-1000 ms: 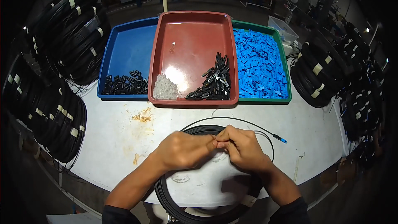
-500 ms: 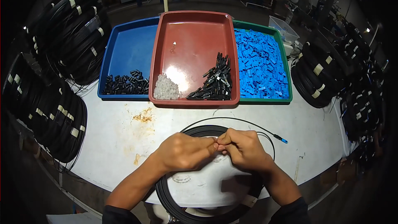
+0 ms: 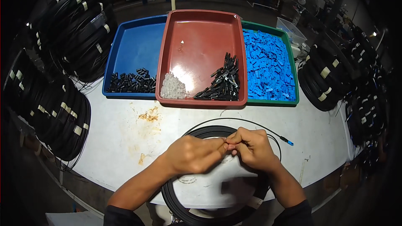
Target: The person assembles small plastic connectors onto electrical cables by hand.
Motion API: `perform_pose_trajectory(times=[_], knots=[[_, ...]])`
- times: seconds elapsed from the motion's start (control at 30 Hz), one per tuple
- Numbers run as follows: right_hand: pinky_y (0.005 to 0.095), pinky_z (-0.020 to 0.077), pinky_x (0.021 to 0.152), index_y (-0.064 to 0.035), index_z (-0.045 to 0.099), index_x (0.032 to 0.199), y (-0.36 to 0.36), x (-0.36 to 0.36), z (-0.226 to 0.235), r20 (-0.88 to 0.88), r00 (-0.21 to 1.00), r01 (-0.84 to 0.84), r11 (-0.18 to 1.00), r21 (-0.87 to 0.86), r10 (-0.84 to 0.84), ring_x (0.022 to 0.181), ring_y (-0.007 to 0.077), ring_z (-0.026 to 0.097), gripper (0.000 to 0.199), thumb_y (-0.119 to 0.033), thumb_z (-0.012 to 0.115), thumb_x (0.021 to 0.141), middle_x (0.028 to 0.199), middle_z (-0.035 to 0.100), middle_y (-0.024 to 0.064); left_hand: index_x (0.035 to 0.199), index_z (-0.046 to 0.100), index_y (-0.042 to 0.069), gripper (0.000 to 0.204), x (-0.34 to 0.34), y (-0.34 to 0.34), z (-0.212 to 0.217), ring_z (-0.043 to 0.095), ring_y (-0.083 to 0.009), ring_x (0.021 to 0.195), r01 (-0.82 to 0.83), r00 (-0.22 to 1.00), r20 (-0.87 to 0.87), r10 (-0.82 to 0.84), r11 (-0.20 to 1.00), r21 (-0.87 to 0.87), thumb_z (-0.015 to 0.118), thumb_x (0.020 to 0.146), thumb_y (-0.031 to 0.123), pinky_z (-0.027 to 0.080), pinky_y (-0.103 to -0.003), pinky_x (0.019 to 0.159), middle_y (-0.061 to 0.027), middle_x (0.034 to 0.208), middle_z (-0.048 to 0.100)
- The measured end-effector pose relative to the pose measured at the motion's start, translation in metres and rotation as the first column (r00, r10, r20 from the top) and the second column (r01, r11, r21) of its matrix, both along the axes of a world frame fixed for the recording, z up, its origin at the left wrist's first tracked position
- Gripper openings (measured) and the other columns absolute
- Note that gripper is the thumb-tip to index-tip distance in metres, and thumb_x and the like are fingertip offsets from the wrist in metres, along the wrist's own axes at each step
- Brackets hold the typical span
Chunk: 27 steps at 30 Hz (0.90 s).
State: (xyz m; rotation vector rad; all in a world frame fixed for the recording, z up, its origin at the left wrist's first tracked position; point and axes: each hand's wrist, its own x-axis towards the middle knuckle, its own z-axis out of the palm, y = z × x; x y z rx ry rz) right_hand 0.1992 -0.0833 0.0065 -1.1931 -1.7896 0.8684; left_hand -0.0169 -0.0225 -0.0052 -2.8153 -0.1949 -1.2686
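My left hand (image 3: 196,154) and my right hand (image 3: 253,147) meet fingertip to fingertip above a coil of black cable (image 3: 176,203). Both are closed in a pinch. Whatever lies between the fingertips is too small and too covered to make out. The coil rests on the white table, with a pale band around it near my right forearm. One cable end curves out beyond my hands to the right, tipped with a black and blue connector (image 3: 287,140) that lies on the table.
Past the coil stand three trays: a blue tray (image 3: 136,37) with short black sleeves, a red tray (image 3: 201,29) with small whitish pieces and black connector parts, and a green tray (image 3: 297,94) full of blue clips. Black cable coils (image 3: 58,113) are stacked left, more coils (image 3: 320,75) right.
The whole scene has shifted slightly to the right in the picture. My hands keep the same pinch, fingertips together, with only a slight change of finger position.
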Motion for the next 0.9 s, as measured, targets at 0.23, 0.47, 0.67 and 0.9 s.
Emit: perform_pose_trajectory(times=[0.23, 0.47, 0.67, 0.9], knots=[[0.0364, 0.0566, 0.062, 0.0032, 0.062, 0.086, 0.0, 0.0, 0.003, 0.398, 0.893, -0.135, 0.72, 0.681, -0.209, 0.07, 0.0288, 0.07, 0.016, 0.011, 0.064, 0.072, 0.082, 0.069, 0.0159, 0.093, 0.079, -0.002, 0.014, 0.01, -0.004, 0.011, 0.073, -0.0139, 0.064, 0.032, 0.994, 0.077, 0.082, 0.444, -0.895, 0.081, 0.08, 0.001, 0.055, -0.023, 0.054, -0.0146, 0.079, 0.077], [0.0337, 0.0583, 0.063, 0.0047, 0.064, 0.087, -0.002, -0.003, -0.001, -0.045, 0.997, 0.049, 0.989, -0.141, -0.056, 0.068, 0.0253, 0.072, 0.012, 0.014, 0.057, 0.083, 0.076, 0.07, 0.0149, 0.083, 0.075, 0.001, 0.013, 0.006, 0.005, -0.001, 0.071, -0.0188, 0.062, 0.043, 0.997, 0.062, -0.052, 0.99, 0.137, 0.076, 0.07, -0.001, 0.059, -0.027, 0.052, -0.0079, 0.094, 0.076], [0.0338, 0.0565, 0.062, 0.0043, 0.063, 0.087, 0.003, 0.002, -0.005, 0.345, 0.924, -0.129, 0.72, 0.681, -0.161, 0.071, 0.0241, 0.069, 0.01, 0.007, 0.068, 0.08, 0.087, 0.069, 0.0148, 0.093, 0.076, -0.006, 0.015, 0.007, 0.001, 0.004, 0.075, -0.0167, 0.07, 0.085, 0.991, 0.13, 0.044, 0.548, -0.832, 0.079, 0.078, -0.005, 0.06, -0.026, 0.061, -0.0175, 0.084, 0.077], [0.0312, 0.0521, 0.056, 0.0048, 0.062, 0.084, -0.006, 0.002, -0.002, -0.011, 0.997, 0.071, 0.995, 0.07, -0.071, 0.06, 0.0202, 0.065, 0.007, 0.011, 0.061, 0.082, 0.074, 0.069, 0.0134, 0.089, 0.076, -0.001, 0.008, 0.009, -0.001, 0.005, 0.071, -0.019, 0.062, 0.078, 0.995, 0.085, -0.052, 0.938, -0.337, 0.075, 0.08, -0.001, 0.059, -0.027, 0.057, -0.0106, 0.083, 0.075]])
